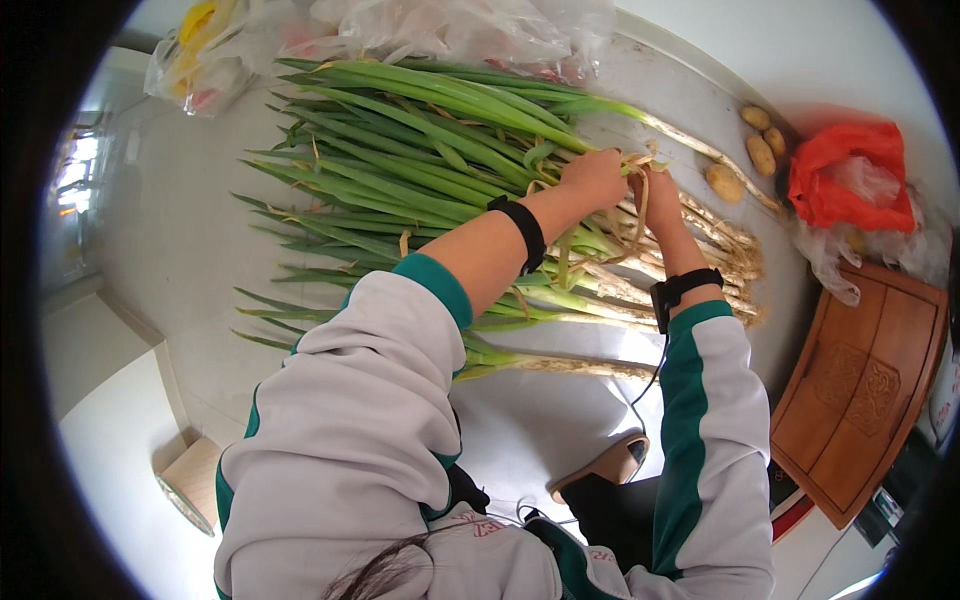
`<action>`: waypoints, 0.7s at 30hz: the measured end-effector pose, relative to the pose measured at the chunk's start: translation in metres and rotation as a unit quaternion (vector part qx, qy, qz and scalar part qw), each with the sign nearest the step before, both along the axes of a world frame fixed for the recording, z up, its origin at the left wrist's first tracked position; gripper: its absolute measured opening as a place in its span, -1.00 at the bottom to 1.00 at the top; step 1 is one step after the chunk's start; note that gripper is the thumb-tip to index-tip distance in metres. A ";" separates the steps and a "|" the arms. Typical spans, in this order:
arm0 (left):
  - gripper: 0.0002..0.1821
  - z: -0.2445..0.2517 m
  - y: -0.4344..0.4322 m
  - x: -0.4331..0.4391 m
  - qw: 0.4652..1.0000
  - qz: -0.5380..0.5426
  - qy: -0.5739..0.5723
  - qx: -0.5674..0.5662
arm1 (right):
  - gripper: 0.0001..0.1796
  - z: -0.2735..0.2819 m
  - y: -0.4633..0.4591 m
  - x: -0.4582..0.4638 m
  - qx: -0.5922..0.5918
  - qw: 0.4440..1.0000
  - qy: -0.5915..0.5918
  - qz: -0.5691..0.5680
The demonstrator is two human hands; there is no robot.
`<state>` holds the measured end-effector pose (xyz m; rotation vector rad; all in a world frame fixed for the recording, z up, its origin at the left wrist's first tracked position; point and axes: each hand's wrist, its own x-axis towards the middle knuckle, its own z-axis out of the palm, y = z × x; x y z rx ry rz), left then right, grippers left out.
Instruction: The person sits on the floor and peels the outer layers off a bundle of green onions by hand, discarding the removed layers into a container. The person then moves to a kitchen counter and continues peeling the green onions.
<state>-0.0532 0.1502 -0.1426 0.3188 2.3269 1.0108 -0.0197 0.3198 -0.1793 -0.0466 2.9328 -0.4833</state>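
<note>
Long green onions (420, 187) lie in a wide heap on the pale floor, leaves to the left and rooted white stems to the right. Over the heap's upper right part, my left hand (595, 178) is closed on a green onion where its leaves meet the stem. My right hand (657, 196) is right beside it, fingers closed on the same onion and its dry, peeling outer leaves (641, 214), which hang down in strips. One separate green onion (697, 142) lies beyond my hands; another (562, 364) lies nearest my body. Fingertips are partly hidden.
Several potatoes (760, 154) lie by the wall at the upper right, near a red plastic bag (855, 176). A carved wooden piece (859, 390) stands at the right. Clear plastic bags (450, 30) lie beyond the leaves. A slippered foot (604, 463) is below.
</note>
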 end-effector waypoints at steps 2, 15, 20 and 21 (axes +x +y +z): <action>-0.64 -0.004 0.000 -0.003 1.000 0.002 -0.004 0.006 | -0.75 -0.006 -0.002 -0.005 0.049 0.997 -0.032 -0.051; -0.75 0.015 -0.026 0.027 0.981 -0.102 0.074 0.145 | -0.80 -0.001 0.009 -0.024 0.073 0.996 0.019 0.040; -0.64 0.013 -0.057 0.048 0.978 -0.148 0.095 0.113 | -0.85 0.013 0.001 -0.023 0.065 0.982 0.175 -0.017; -0.64 0.011 -0.062 0.050 0.976 -0.153 0.114 0.107 | -0.85 0.016 -0.003 -0.021 0.038 0.982 0.180 -0.041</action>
